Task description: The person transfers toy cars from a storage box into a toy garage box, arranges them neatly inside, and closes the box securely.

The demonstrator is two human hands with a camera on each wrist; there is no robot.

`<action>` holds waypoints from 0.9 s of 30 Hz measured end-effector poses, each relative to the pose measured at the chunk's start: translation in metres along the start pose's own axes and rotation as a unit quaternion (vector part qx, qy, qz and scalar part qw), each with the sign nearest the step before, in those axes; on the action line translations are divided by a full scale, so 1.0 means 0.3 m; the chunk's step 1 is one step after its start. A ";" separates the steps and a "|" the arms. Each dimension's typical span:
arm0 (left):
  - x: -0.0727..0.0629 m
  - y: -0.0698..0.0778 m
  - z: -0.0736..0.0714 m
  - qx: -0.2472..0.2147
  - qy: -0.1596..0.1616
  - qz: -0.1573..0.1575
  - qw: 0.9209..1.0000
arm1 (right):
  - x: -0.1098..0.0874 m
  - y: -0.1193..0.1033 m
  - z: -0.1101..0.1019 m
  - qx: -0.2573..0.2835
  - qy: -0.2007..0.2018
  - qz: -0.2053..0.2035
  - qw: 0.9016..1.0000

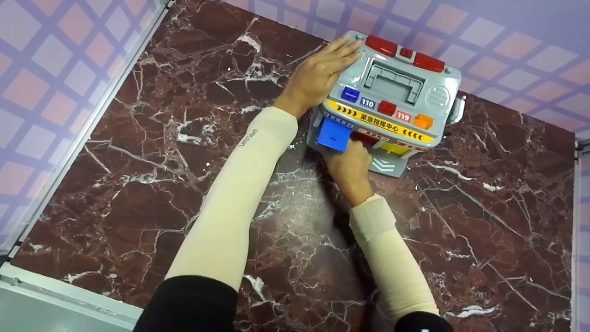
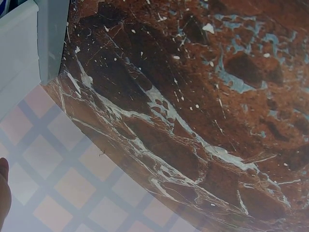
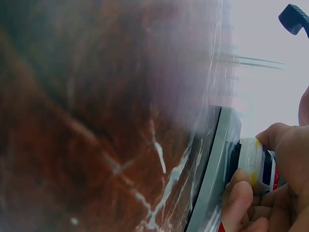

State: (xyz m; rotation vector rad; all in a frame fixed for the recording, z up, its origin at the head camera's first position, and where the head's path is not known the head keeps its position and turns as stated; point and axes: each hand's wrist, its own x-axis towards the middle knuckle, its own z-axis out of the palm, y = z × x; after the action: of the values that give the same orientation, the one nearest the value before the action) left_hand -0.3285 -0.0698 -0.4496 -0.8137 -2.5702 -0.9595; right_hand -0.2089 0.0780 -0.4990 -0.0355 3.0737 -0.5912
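A grey toy emergency station (image 1: 433,85) stands near the far wall, with red lights on its roof and Chinese lettering along its front. My left hand (image 1: 320,74) rests on the roof's left edge, fingers extended; the left wrist view catches only a fingertip (image 2: 4,191). At the front, a blue door flap (image 1: 333,134) sticks out, raised. Below it, my right hand (image 1: 350,161) reaches into the left bay. In the right wrist view, its thumb and fingers pinch a small white toy car (image 3: 250,157) with yellow marks, partly covered by the fingers.
The station stands on a dark red marble-patterned table (image 1: 295,221). Checked purple and pink panels (image 1: 498,46) border the table at the back and left. A yellow door (image 1: 394,148) sits in the station's right bay. A grey handset-like piece (image 1: 456,110) hangs on its right side.
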 end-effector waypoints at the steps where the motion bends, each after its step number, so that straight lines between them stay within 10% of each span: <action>1: 0.000 0.000 0.000 0.000 0.001 0.000 1.000 | 0.002 0.000 0.000 -0.001 0.000 0.002 1.000; 27: -0.002 -0.004 0.005 -0.010 0.013 0.009 1.000 | 0.012 0.010 0.014 -0.017 0.036 0.007 0.999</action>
State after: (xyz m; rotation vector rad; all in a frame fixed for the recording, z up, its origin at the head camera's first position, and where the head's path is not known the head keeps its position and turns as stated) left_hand -0.3289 -0.0696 -0.4515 -0.8234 -2.5305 -0.9865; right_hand -0.2127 0.0793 -0.5041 0.0076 3.1513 -0.5505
